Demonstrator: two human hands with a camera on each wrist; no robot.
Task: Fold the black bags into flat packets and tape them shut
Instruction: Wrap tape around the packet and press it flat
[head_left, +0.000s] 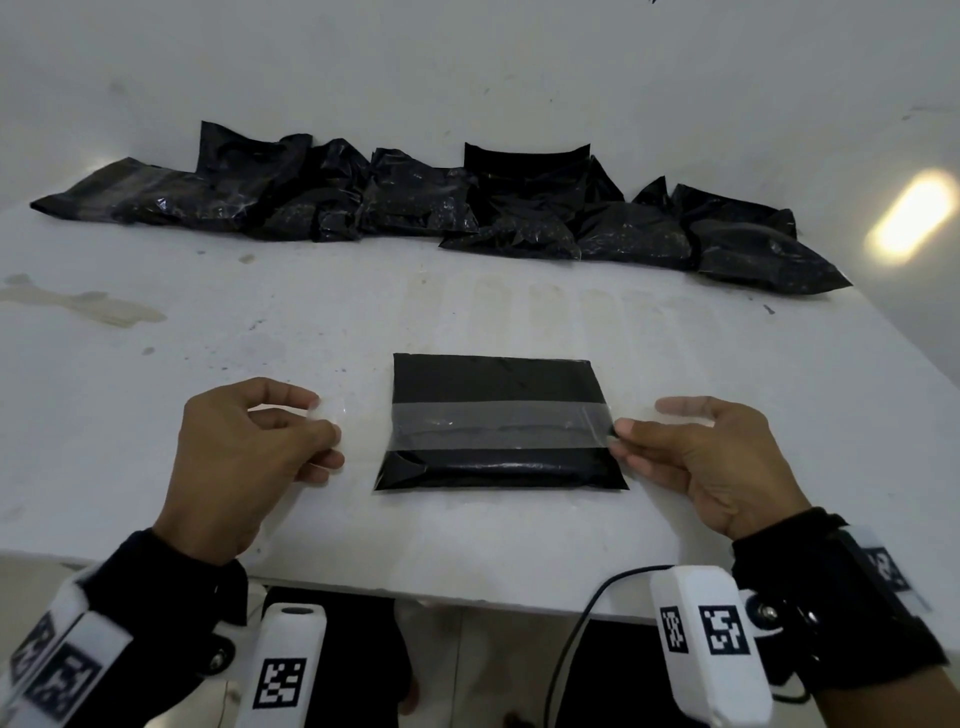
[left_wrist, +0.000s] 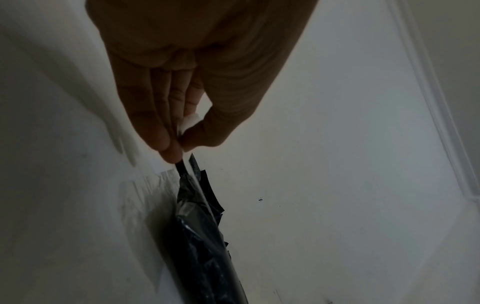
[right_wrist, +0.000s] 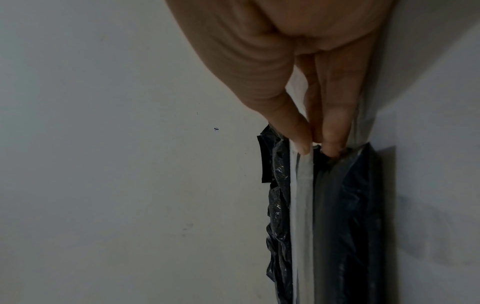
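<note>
Black bag (head_left: 498, 422), folded into a flat rectangular packet, lay on the white surface (head_left: 208, 322) near its front edge, between the two hands. A strip of clear tape (head_left: 498, 427) ran across the packet from side to side, over its middle, and extended past both ends.

Left hand (head_left: 249, 457): thumb and fingers pinched the left end of the tape, held just beside the packet's left edge and apart from it. In the left wrist view the pinch was plain, with a whitish bit of tape between thumb and fingertips (left_wrist: 166, 142).

Right hand (head_left: 701, 457): thumb and a finger pinched the right end of the tape at the packet's right edge; the other fingers were extended. The right wrist view showed the fingertips (right_wrist: 330, 148) touching the packet's edge, with the tape running away along the black plastic. Whether the tape was fully stuck down along its length could not be told; it appeared to lie flat on the top face.

A row of other black bags (head_left: 415, 202), crumpled and shiny, lay along the far edge of the surface against the wall, well apart from the packet. A light reflection (head_left: 909, 218) showed at the far right.
</note>
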